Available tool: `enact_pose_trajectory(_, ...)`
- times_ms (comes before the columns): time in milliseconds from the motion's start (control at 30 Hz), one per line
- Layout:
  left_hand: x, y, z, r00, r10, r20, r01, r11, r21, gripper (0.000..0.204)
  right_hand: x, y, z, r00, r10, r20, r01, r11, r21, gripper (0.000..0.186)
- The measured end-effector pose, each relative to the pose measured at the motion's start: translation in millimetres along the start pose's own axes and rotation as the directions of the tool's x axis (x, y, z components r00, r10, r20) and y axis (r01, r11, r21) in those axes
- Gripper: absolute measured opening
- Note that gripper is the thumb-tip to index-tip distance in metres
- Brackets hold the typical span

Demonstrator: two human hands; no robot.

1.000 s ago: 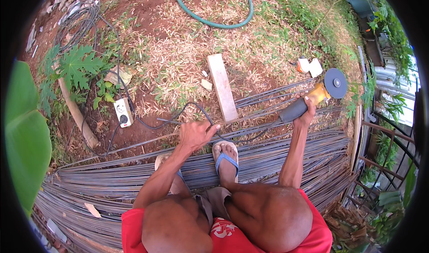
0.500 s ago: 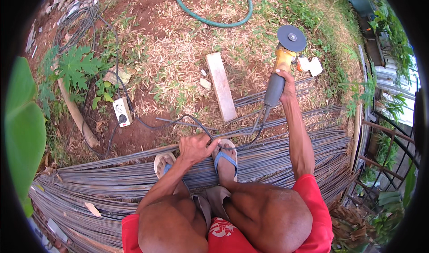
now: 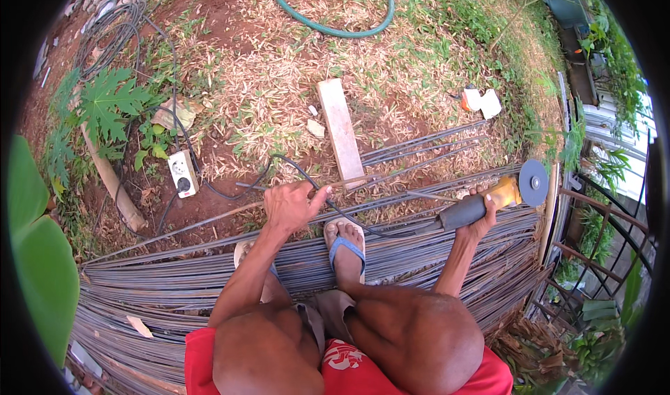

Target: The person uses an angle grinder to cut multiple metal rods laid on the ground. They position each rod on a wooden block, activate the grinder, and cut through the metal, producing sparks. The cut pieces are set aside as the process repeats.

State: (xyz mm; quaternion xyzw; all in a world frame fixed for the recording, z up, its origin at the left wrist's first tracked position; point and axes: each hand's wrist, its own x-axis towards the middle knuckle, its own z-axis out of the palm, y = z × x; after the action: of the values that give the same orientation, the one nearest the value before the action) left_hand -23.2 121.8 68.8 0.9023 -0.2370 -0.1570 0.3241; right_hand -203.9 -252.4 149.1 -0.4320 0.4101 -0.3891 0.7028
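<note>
Bare hands [image 3: 287, 206] grip a thin rusty rod [image 3: 352, 181] and round-disc grinder [image 3: 464, 212]

Left fingers [image 3: 274, 198] curled palm-down, thumb [image 3: 320, 197] toward right; right fingers [image 3: 490, 209] gripping, forearm [image 3: 458, 257] angled outward.

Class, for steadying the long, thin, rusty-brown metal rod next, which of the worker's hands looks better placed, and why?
Probably the left hand: it is at the rod, which shows on both sides of it. The right hand is occupied, gripping the yellow-and-grey angle grinder farther right.
</note>
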Motion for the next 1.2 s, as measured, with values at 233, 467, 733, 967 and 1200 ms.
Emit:
enact_pose_trajectory(233, 7.0, -14.2, 17.6, 1.0, -0.018, 0.015, 0.018, 1.0, -0.022, 0.043, 10.6, 12.8, -13.5, 0.996, -0.091, -0.017, 0.087, 0.983, -0.16, 0.04)
enact_pose_trajectory(467, 10.2, -16.2, 17.3, 0.987, -0.112, 0.117, 0.115, 0.993, -0.019, 0.036, 75.1, 29.6, 5.6, 0.993, -0.074, 0.088, 0.096, 0.958, -0.272, 0.052)
enact_pose_trajectory(733, 11.1, -21.2, 21.6, 0.985, -0.116, 0.124, 0.131, 0.983, -0.126, 0.035, 134.6, 67.2, -16.0, 0.994, -0.056, 0.089, 0.081, 0.947, -0.31, 0.056)
enact_pose_trajectory(967, 9.5, -33.6, 34.0, 0.993, -0.083, 0.088, 0.097, 0.981, -0.17, 0.029, 139.5, 83.8, -32.6, 1.0, -0.014, 0.005, 0.015, 0.952, -0.307, 0.061)
enact_pose_trajectory(1200, 6.0, -48.1, 18.2, 0.98, 0.012, 0.201, 0.027, 0.981, -0.194, 0.026, 108.5, 71.4, -31.4, 0.993, 0.046, 0.105, -0.004, 0.932, -0.362, 0.064)
